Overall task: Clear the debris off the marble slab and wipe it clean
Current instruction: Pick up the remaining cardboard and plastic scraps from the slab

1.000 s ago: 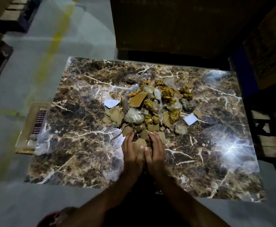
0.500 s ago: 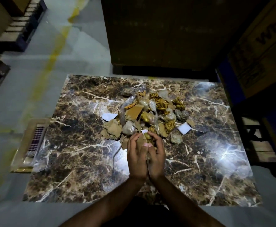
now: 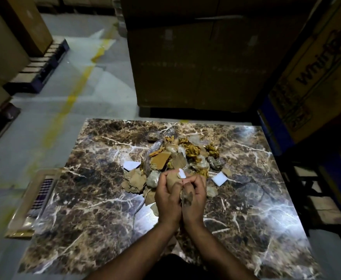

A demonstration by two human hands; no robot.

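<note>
A dark brown marble slab (image 3: pixel 88 201) with white veins lies flat below me. A debris pile (image 3: pixel 177 156) of cardboard scraps, crumpled yellow paper, clear plastic wads and white paper bits sits near its middle. My left hand (image 3: pixel 166 199) and my right hand (image 3: pixel 195 196) are pressed together at the pile's near edge. Both have curled fingers gripping a bunch of cardboard scraps (image 3: pixel 172 181) and a white paper bit. A torn brown piece sticks out between the palms.
A flat framed panel (image 3: pixel 34 199) lies on the floor at the slab's left edge. Large cardboard boxes (image 3: pixel 196 61) stand just beyond the far edge and to the right. A pallet (image 3: pixel 42 65) with boxes sits far left. Grey floor with a yellow line runs on the left.
Both hands went from lying flat at the pile's near edge to curling around a bunch of scraps and lifting it. The camera view tilted up.
</note>
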